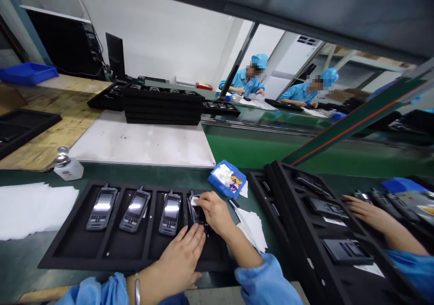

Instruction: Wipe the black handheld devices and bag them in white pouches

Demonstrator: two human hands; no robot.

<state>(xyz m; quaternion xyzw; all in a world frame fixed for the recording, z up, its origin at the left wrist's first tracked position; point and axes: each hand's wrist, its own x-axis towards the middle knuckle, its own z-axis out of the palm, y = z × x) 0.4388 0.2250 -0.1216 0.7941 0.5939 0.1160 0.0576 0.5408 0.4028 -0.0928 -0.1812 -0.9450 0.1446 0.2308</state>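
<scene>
A black foam tray lies in front of me with several grey handsets in its slots. My right hand pinches a small white wipe against the top of the rightmost handset. My left hand lies flat with fingers stretched out on the tray's lower part, just below that handset. Three other handsets rest untouched in the slots to the left.
A stack of white sheets and a small dispenser bottle sit at left. A blue box of wipes lies behind the tray. At right a co-worker's hand reaches over another black tray. Stacked trays stand further back.
</scene>
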